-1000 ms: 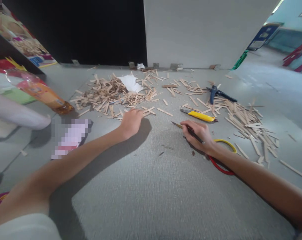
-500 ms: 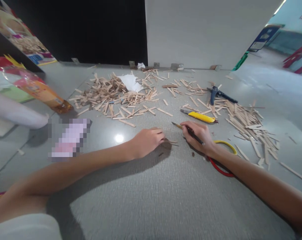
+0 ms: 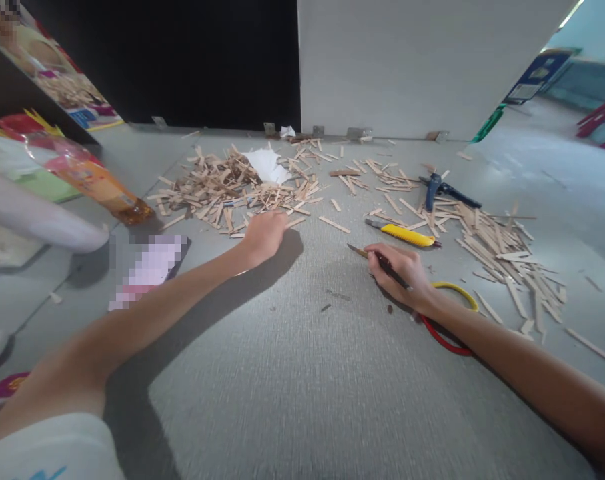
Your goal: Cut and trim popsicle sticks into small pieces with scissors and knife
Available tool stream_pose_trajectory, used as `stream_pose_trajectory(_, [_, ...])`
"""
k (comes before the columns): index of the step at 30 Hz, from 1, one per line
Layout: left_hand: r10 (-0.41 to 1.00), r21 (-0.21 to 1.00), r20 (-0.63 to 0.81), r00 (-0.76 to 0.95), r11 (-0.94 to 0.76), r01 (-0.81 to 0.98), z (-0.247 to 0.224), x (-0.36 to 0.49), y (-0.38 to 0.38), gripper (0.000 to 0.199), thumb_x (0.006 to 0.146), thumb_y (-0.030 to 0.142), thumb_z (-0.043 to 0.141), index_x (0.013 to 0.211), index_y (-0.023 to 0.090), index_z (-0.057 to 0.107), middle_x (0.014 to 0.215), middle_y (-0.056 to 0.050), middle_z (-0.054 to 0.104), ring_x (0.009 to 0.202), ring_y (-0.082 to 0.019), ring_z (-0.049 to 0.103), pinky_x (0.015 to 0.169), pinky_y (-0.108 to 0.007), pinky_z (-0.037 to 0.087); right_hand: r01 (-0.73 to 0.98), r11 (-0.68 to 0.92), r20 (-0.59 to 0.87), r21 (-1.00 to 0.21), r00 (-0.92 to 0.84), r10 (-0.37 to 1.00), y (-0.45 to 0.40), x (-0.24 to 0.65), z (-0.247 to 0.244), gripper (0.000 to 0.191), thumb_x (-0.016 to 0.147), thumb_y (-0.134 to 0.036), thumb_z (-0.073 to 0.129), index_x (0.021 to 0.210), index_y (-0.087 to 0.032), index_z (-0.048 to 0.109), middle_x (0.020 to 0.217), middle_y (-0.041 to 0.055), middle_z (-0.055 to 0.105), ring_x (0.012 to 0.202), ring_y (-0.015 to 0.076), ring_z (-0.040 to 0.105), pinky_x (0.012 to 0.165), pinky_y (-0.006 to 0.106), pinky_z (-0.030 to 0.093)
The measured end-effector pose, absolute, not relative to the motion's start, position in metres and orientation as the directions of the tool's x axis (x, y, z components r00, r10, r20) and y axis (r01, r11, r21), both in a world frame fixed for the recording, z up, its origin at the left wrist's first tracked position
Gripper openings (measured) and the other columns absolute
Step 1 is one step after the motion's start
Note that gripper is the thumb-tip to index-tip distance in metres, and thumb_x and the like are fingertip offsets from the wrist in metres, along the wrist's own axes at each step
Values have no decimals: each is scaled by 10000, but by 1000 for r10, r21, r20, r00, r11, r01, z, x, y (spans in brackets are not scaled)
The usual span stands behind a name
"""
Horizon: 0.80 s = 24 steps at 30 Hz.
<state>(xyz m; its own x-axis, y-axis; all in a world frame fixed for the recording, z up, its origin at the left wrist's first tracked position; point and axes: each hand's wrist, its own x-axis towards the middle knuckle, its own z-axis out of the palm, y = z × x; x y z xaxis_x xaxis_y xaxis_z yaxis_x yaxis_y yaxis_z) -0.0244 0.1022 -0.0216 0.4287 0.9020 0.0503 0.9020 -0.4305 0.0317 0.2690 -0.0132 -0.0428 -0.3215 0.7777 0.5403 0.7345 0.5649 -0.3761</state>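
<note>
My left hand (image 3: 266,235) is at the near edge of a heap of small flat wooden sticks (image 3: 217,190), its back towards me. Its fingertips are hidden, so whether they hold a stick cannot be seen. My right hand (image 3: 399,272) rests on the table, pinching a slim dark-handled pen-like tool (image 3: 357,251) with a narrow pointed tip aimed left. Between the hands, thin dark slivers (image 3: 337,294) lie on the grey tabletop (image 3: 302,387). Scissors with red and yellow handles (image 3: 457,288) lie partly under my right wrist. A yellow utility knife (image 3: 407,235) lies just beyond the right hand.
A dark blue clamp-like tool (image 3: 445,193) lies by a second stick pile (image 3: 502,247) on the right. White paper (image 3: 267,165) sits on the left heap. A bottle (image 3: 102,183) and a blurred-out pink object (image 3: 152,263) are at left. Black and white panels (image 3: 422,67) border the back.
My left hand has moved left and away from me, from the slivers in the middle to the stick heap. My right hand keeps its hold on the pen-like tool, almost still.
</note>
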Motion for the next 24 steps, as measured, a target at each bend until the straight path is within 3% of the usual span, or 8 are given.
stream_pose_trajectory(7, [813,129,-71,578,-567,813,1,-13,52,187,1010,123,606,946,167,776,890,-83,799,826,-232,747,697,-306,485,738,558,522,-379,-328,788,-14,269,-40,193,1057,-247,531,1031,-224,721,764,35,742,635,196,681,642,309,542])
stream_pose_trajectory(10, [587,310,-258,767,-702,641,13,-10,7,158,990,132,662,887,190,767,832,-42,785,714,-200,717,657,-299,457,735,557,518,-387,-326,791,-14,270,-42,194,1059,-236,529,1044,-221,722,810,49,758,684,206,706,671,313,555])
stream_pose_trajectory(13, [346,374,-248,905,-827,419,17,-10,-38,109,921,105,720,864,198,724,825,-30,770,736,-199,733,646,-298,468,733,552,514,-397,-320,796,-14,272,-46,191,1059,-235,535,1054,-223,725,822,48,759,694,206,704,674,311,556])
stream_pose_trajectory(14, [281,351,-235,931,-868,351,16,-10,-51,141,830,97,799,895,189,714,823,-30,764,715,-209,729,616,-309,466,733,550,513,-400,-318,797,-13,272,-47,188,1060,-241,539,1057,-225,726,820,46,757,694,206,701,671,311,553])
stream_pose_trajectory(16, [231,244,-281,932,-921,302,11,-8,-73,401,639,134,954,966,153,723,842,-60,765,698,-248,726,572,-343,478,732,548,513,-404,-315,799,-13,272,-48,187,1064,-253,543,1060,-227,728,821,45,755,694,206,697,662,310,547])
stream_pose_trajectory(18, [224,142,-289,931,-951,273,4,-4,-86,303,700,141,932,929,150,735,782,-67,750,652,-250,714,524,-350,474,730,549,512,-406,-316,799,-13,272,-48,188,1065,-255,542,1060,-225,728,829,48,759,694,206,697,659,310,544])
stream_pose_trajectory(20, [320,-4,-210,924,-945,326,-4,1,-92,178,803,39,814,923,148,742,782,-79,752,641,-236,714,490,-329,466,728,551,511,-407,-319,798,-13,272,-47,190,1065,-250,538,1055,-226,726,825,48,760,685,204,694,657,310,543])
stream_pose_trajectory(24, [516,-150,-99,851,-853,500,-12,8,-77,252,805,-97,676,875,136,741,757,-96,739,628,-223,717,469,-284,463,726,557,517,-402,-322,793,-13,270,-44,191,1062,-241,531,1037,-229,720,804,44,756,664,202,688,653,310,541])
